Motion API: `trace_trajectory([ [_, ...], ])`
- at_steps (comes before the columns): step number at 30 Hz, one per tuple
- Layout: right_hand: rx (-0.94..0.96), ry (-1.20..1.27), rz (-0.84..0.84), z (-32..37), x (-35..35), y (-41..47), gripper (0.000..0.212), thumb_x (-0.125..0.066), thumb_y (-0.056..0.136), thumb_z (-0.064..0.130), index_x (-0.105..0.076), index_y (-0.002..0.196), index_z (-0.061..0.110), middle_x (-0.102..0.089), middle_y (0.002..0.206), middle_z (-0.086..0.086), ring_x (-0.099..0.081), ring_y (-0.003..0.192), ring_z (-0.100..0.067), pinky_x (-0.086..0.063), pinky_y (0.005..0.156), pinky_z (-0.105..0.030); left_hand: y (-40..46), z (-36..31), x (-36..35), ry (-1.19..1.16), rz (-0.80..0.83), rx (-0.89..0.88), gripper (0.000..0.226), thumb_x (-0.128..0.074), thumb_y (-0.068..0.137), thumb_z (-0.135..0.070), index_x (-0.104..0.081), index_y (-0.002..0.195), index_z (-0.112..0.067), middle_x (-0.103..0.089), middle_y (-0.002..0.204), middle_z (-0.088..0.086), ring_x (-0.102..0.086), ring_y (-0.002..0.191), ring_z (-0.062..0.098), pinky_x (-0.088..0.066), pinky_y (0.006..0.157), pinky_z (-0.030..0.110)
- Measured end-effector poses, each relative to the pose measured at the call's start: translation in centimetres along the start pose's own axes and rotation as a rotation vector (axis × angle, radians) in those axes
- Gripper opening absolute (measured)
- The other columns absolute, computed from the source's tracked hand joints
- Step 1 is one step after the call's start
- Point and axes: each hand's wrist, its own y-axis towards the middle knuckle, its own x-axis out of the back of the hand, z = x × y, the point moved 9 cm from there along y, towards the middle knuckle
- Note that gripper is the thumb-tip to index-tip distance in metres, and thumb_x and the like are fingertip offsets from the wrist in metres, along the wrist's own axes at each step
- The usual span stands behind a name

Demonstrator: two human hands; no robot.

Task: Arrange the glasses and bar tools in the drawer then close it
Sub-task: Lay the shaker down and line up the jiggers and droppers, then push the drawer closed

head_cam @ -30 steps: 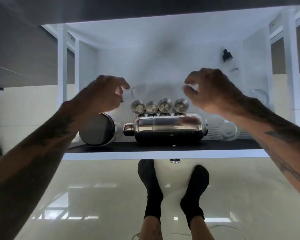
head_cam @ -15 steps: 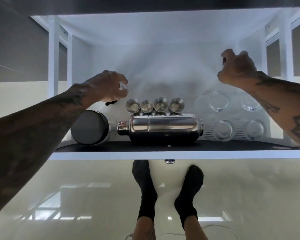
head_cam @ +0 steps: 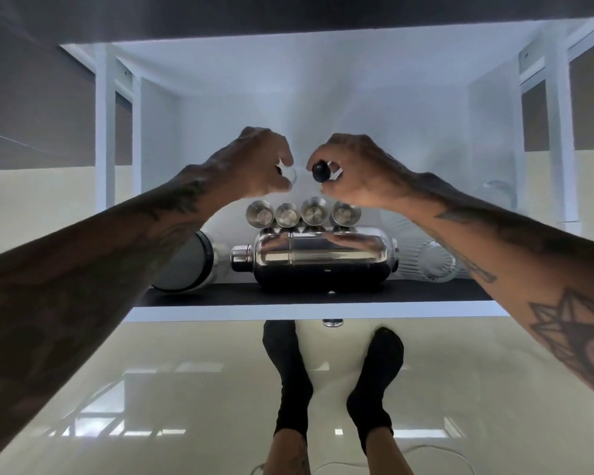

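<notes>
- Right hand (head_cam: 359, 174): fingers curled tight around a small dark stopper-like piece (head_cam: 320, 171), its rounded black end protruding toward the left hand. A pale part shows between the fingers behind it; what it is cannot be told.
- Left hand (head_cam: 254, 166): closed in a pinch on a small clear item (head_cam: 290, 174), glassy and partly hidden by the fingers; its kind cannot be told.
- The two hands are held close together, nearly touching at the fingertips, raised over the open drawer (head_cam: 309, 308).
- Just below the hands: a row of four small steel cups (head_cam: 304, 214), side by side, mouths facing the camera.
- Below the cups and touching them: a polished cocktail shaker (head_cam: 316, 260), lying on its side with its cap pointing to the left-hand side, against the drawer's front edge.
- Below and outward of the left hand: a dark-rimmed metal tin (head_cam: 186, 265), on its side, partly hidden by the left forearm, just beside the shaker's cap.
- Below and outward of the right hand: a ribbed clear glass (head_cam: 438, 262), near the shaker's base, partly behind the right forearm.
- Further outward on that side: another clear glass (head_cam: 498, 190), faint.
- Beneath the drawer front: two feet in black socks (head_cam: 333, 378) on a glossy floor.
</notes>
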Motion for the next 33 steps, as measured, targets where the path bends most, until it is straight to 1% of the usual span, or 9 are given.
trace_trajectory([
  [5,-0.004,-0.054,0.09,-0.4,-0.5,-0.5,0.04,-0.062,0.084,0.007,-0.064,0.121,0.02,-0.059,0.119,-0.008,-0.062,0.103,-0.025,-0.051,0.085,-0.029,0.1,-0.9,-1.1,0.106,0.061,-0.021,0.05,-0.073,0.079,-0.02,-0.061,0.128,-0.017,-0.057,0.105,0.004,-0.051,0.09,0.018,-0.029,0.051,0.019],
  [12,0.004,-0.129,0.174,0.6,-0.2,-0.5,0.032,-0.058,0.086,0.021,-0.066,0.117,0.021,-0.058,0.113,-0.005,-0.06,0.1,-0.021,-0.05,0.078,-0.031,-0.8,-1.9,-1.1,0.133,0.109,-0.027,0.054,-0.068,0.078,-0.021,-0.057,0.13,-0.022,-0.061,0.124,0.007,-0.055,0.094,0.019,-0.033,0.051,0.024],
  [15,0.001,-0.161,0.208,0.8,-0.5,-0.7,0.03,-0.057,0.087,0.024,-0.065,0.115,0.021,-0.054,0.105,-0.001,-0.058,0.1,-0.021,-0.046,0.074,-0.029,-1.3,-2.5,-1.3,0.16,0.122,-0.046,0.049,-0.063,0.08,-0.024,-0.058,0.128,-0.023,-0.059,0.126,0.008,-0.062,0.1,0.026,-0.042,0.06,0.028],
  [19,-0.014,-0.195,0.226,0.7,-0.4,-0.9,0.039,-0.057,0.085,0.024,-0.063,0.123,0.022,-0.058,0.116,-0.003,-0.056,0.097,-0.019,-0.051,0.078,-0.032,-1.8,-3.6,-1.5,0.174,0.111,-0.088,0.041,-0.061,0.082,-0.021,-0.062,0.124,-0.018,-0.064,0.119,0.01,-0.065,0.093,0.027,-0.054,0.066,0.036],
  [23,-0.027,-0.201,0.25,0.9,-0.5,-1.1,0.043,-0.058,0.083,0.028,-0.06,0.125,0.02,-0.057,0.12,-0.003,-0.057,0.097,-0.02,-0.052,0.079,-0.033,-2.1,-3.7,-1.7,0.179,0.11,-0.09,0.039,-0.063,0.082,-0.023,-0.063,0.121,-0.019,-0.066,0.114,0.007,-0.066,0.09,0.026,-0.049,0.057,0.031],
  [26,-0.033,-0.216,0.265,1.1,-0.2,-1.5,0.052,-0.059,0.083,0.031,-0.055,0.134,0.021,-0.055,0.129,-0.004,-0.058,0.11,-0.022,-0.05,0.086,-0.032,-2.6,-3.5,-1.0,0.176,0.11,-0.077,0.042,-0.065,0.083,-0.028,-0.062,0.124,-0.018,-0.066,0.116,0.004,-0.064,0.088,0.018,-0.046,0.057,0.027],
  [28,-0.039,-0.209,0.177,1.4,1.3,-2.2,0.054,-0.06,0.085,0.031,-0.053,0.137,0.018,-0.055,0.133,-0.008,-0.058,0.113,-0.024,-0.047,0.087,-0.029,-3.9,-3.7,0.3,0.112,0.023,-0.08,0.043,-0.064,0.084,-0.027,-0.062,0.125,-0.014,-0.067,0.115,0.006,-0.06,0.09,0.016,-0.048,0.066,0.028],
  [30,-0.071,-0.13,-0.023,1.4,3.6,-4.2,0.05,-0.059,0.087,0.028,-0.054,0.135,0.013,-0.058,0.129,-0.012,-0.061,0.111,-0.027,-0.046,0.088,-0.029,-6.7,-4.2,1.6,0.001,-0.141,-0.087,0.039,-0.061,0.087,-0.025,-0.064,0.123,-0.011,-0.067,0.11,0.009,-0.063,0.093,0.02,-0.054,0.079,0.035],
  [33,-0.13,-0.039,-0.314,2.3,4.8,-10.4,0.04,-0.05,0.09,0.028,-0.058,0.126,0.011,-0.063,0.119,-0.011,-0.063,0.104,-0.029,-0.049,0.089,-0.036,-13.0,-5.4,0.8,-0.073,-0.357,-0.068,0.035,-0.055,0.091,-0.028,-0.063,0.119,-0.007,-0.064,0.11,0.013,-0.062,0.099,0.028,-0.053,0.086,0.044],
])
